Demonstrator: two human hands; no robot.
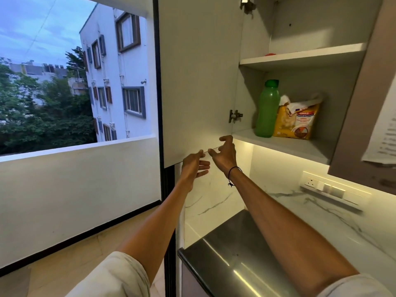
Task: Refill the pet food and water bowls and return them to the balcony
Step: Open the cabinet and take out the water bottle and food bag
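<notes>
Green water bottle and pet food bag stand on the lower shelf. Both hands, left and right, hang open and empty at the cabinet door edge; the person should reach past it.

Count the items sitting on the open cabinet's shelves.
3. A green bottle stands on the lower shelf, a yellow pet food bag beside it on its right, and a small red object lies on the upper shelf. More may be hidden higher up.
</notes>
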